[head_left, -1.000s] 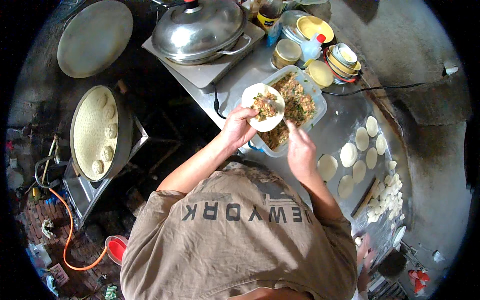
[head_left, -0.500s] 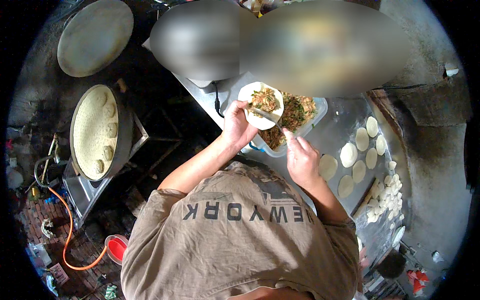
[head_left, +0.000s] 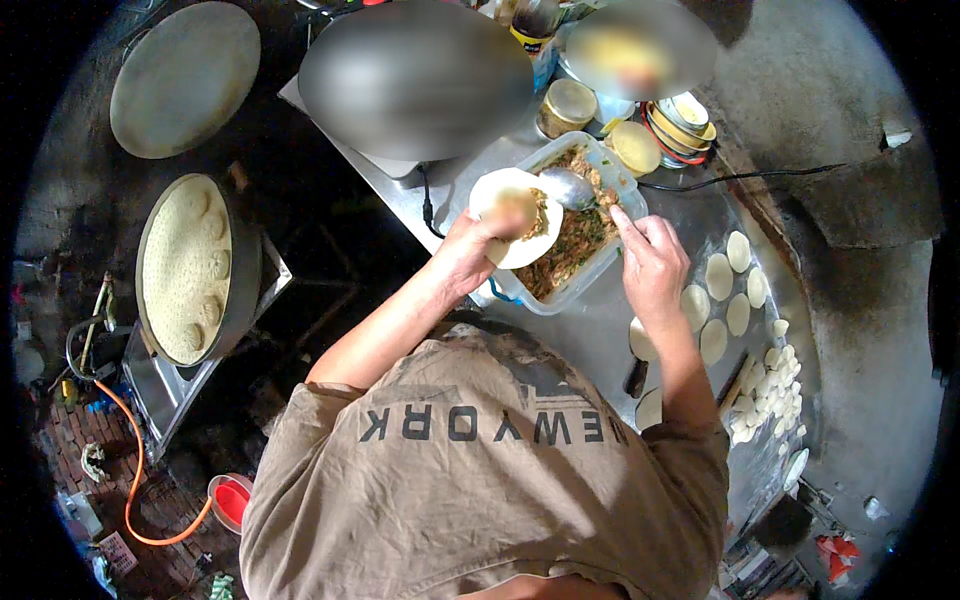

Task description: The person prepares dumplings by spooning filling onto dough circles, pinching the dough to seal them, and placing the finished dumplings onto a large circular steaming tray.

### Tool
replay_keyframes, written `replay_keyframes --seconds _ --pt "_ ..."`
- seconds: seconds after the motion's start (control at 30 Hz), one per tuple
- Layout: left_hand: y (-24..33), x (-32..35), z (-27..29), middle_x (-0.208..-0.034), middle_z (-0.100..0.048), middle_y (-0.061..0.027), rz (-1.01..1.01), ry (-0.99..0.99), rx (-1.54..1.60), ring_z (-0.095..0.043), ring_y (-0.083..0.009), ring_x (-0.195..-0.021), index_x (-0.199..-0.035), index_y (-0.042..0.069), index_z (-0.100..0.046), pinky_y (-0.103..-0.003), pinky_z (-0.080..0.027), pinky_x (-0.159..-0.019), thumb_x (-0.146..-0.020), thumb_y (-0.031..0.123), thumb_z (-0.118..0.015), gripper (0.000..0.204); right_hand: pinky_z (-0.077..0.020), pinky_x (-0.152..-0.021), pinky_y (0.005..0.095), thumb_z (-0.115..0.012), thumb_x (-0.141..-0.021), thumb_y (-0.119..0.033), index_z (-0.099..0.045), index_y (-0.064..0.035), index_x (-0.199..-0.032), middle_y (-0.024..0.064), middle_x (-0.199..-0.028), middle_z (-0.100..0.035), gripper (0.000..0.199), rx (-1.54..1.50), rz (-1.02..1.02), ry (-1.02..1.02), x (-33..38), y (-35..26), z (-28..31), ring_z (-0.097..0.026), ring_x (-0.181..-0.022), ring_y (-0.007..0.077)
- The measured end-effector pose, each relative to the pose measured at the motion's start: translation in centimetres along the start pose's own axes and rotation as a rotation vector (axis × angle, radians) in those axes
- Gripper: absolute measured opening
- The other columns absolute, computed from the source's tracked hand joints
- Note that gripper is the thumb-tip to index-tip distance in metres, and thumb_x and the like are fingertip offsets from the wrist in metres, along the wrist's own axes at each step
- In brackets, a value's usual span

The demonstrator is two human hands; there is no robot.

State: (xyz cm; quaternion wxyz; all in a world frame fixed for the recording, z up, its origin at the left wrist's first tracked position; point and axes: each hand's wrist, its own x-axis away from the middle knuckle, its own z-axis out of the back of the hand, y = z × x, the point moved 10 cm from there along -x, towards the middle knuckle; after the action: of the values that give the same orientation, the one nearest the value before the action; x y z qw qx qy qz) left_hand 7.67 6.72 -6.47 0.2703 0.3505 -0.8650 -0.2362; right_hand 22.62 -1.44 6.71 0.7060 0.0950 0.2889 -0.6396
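Nearest is the person's brown shirt [head_left: 485,470], both bare forearms reaching forward from its sleeves. The left hand [head_left: 465,252] has its fingers clamped on the left side of a round dough wrapper [head_left: 518,252], which is held up over the left part of a clear plastic container [head_left: 574,297]; filling [head_left: 540,212] sits on the wrapper, partly lost in a blurred patch. The right hand [head_left: 655,265], at the container's right side, has its fingers closed on the handle of a metal spoon [head_left: 567,188], whose bowl is above the chopped mixture [head_left: 570,250], just beside the wrapper. The container stands by the near edge of the metal tabletop [head_left: 690,215]. To its right lie flat dough rounds [head_left: 738,315], and toward the tabletop's right edge a heap of small dough pieces [head_left: 770,395] beside a wooden stick [head_left: 737,385]. Left of the tabletop, well apart, a deep round pan [head_left: 240,275] with a pale dimpled lining holds several buns [head_left: 210,308]. Beyond the container stand a jar [head_left: 570,103] and stacked bowls [head_left: 685,125]; at the tabletop's far left corner is a large silvery shape [head_left: 415,80], blurred over.
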Motion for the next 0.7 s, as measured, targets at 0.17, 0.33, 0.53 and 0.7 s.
replay_keyframes --seconds 0.17,0.33,0.53,0.7 --pt "-0.9 -0.6 1.9 -0.109 -0.061 -0.0104 0.024 0.048 -0.028 -0.061 -0.0204 -0.099 -0.118 0.0 -0.052 -0.037 -0.05 -0.091 -0.078 0.003 -0.063 0.042 -0.0469 -0.062 0.0333 -0.059 -0.067 0.002 -0.066 -0.015 -0.109 0.004 -0.075 -0.05 0.046 0.124 0.214 -0.116 0.5 -0.8 -1.8 -0.053 -0.074 0.0207" --pt "-0.9 -0.6 3.1 -0.108 -0.063 -0.0107 0.087 0.07 0.055 -0.062 -0.0228 -0.098 -0.116 0.0 -0.053 -0.038 -0.051 -0.089 -0.08 0.005 -0.066 0.039 -0.0465 -0.062 0.0343 -0.06 -0.068 0.001 -0.068 -0.0134 -0.106 0.0048 -0.076 -0.051 0.041 0.315 0.077 -0.206 1.3 4.3 -2.3 -0.054 -0.073 0.0224" --pt "-0.9 -0.6 2.3 -0.112 -0.06 -0.013 0.101 0.074 -0.026 -0.061 -0.0233 -0.102 -0.12 0.0 -0.05 -0.04 -0.051 -0.091 -0.079 -0.002 -0.058 0.042 -0.0458 -0.062 0.0323 -0.059 -0.069 -0.005 -0.068 -0.0174 -0.105 0.0006 -0.075 -0.05 0.039 0.122 0.095 -0.126 1.0 0.6 -1.7 -0.053 -0.073 0.0191" --pt "-1.2 -0.9 2.7 -0.113 -0.059 -0.0135 0.116 0.057 -0.023 -0.06 -0.0246 -0.103 -0.121 0.001 -0.048 -0.041 -0.051 -0.091 -0.08 -0.002 -0.056 0.042 -0.0466 -0.06 0.0336 -0.061 -0.067 -0.002 -0.069 -0.0149 -0.103 0.0028 -0.075 -0.051 0.039 0.226 0.21 -0.134 1.0 0.3 -2.1 -0.054 -0.074 0.0214"
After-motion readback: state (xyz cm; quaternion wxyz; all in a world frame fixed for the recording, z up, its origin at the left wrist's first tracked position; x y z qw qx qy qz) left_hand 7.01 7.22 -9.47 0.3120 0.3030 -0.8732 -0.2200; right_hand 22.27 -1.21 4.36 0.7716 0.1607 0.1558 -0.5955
